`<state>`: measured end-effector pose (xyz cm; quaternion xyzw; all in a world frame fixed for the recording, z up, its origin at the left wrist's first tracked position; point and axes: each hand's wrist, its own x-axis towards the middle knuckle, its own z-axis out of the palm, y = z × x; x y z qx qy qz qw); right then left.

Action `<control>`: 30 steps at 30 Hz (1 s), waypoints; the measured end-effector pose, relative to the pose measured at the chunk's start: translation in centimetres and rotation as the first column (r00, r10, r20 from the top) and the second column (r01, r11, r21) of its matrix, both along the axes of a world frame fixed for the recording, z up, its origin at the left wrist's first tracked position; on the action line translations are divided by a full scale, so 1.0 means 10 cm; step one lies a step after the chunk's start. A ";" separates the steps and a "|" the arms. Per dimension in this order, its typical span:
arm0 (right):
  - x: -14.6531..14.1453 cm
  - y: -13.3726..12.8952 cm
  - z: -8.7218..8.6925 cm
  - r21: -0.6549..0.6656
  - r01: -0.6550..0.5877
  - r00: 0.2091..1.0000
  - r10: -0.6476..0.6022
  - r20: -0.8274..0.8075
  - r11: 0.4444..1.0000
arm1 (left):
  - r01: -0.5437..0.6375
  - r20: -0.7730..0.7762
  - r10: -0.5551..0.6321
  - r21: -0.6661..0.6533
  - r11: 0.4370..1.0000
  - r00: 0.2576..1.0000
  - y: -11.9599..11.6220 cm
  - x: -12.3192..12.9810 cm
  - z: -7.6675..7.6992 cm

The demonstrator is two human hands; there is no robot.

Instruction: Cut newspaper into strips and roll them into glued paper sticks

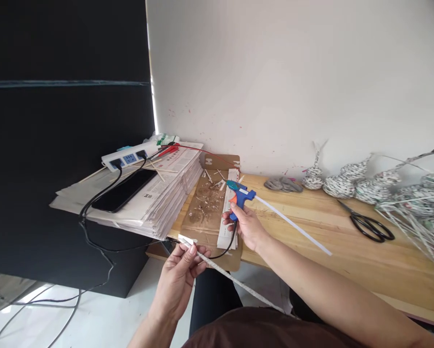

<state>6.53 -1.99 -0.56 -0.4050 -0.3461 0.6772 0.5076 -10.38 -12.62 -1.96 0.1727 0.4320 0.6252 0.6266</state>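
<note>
My right hand (247, 224) is wrapped round the handle of a blue hot glue gun (242, 195). Its teal nozzle end points left, above a brown cardboard sheet (205, 217), and a long white glue stick (292, 224) juts out of its back. Lower and to the left, my left hand (182, 268) pinches a thin rolled paper stick (238, 282), which slants down to the right towards my lap. A small white paper flap shows at the stick's upper end, by my left fingertips. The glue gun's black cord hangs down between the two hands.
A tall stack of newspapers (173, 198) at left bears a phone (126, 191) and a power strip (129, 157). White paper strips (224, 237) lie on the cardboard. Black scissors (371, 227), a grey cloth (284, 184) and several woven paper shapes (343, 179) are at right on the wooden table.
</note>
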 end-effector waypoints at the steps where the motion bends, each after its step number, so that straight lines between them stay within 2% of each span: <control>1: -0.03 0.03 -0.01 0.001 0.006 1.000 -0.006 -0.002 1.000 | -0.007 -0.006 0.007 -0.018 1.000 1.000 -0.01 0.00 -0.02; 6: -0.19 0.15 -0.02 -0.036 -0.019 1.000 0.020 0.014 0.999 | -0.006 -0.006 0.006 -0.065 0.998 1.000 -0.07 0.00 -0.11; 11: -0.29 0.17 -0.02 -0.062 -0.085 0.993 0.090 0.082 0.994 | -0.029 0.009 0.029 -0.001 1.000 1.000 -0.04 -0.04 -0.06; 16: -0.21 0.05 -0.02 -0.080 -0.116 0.985 0.125 0.119 0.990 | -0.052 0.022 0.051 0.070 0.996 0.998 0.10 -0.09 0.06; 23: -0.01 -0.15 0.09 0.030 -0.236 0.968 0.233 0.092 0.971 | -0.014 0.014 0.012 0.118 0.993 1.000 0.21 -0.05 0.21; 27: 0.01 -0.12 0.11 0.026 -0.201 0.968 0.195 0.159 0.979 | -0.001 0.024 -0.002 0.119 0.993 1.000 0.18 -0.03 0.20; 30: 0.00 -0.06 0.14 -0.024 -0.176 0.964 0.178 0.197 0.984 | -0.015 0.034 0.012 0.105 0.994 0.999 0.16 -0.05 0.17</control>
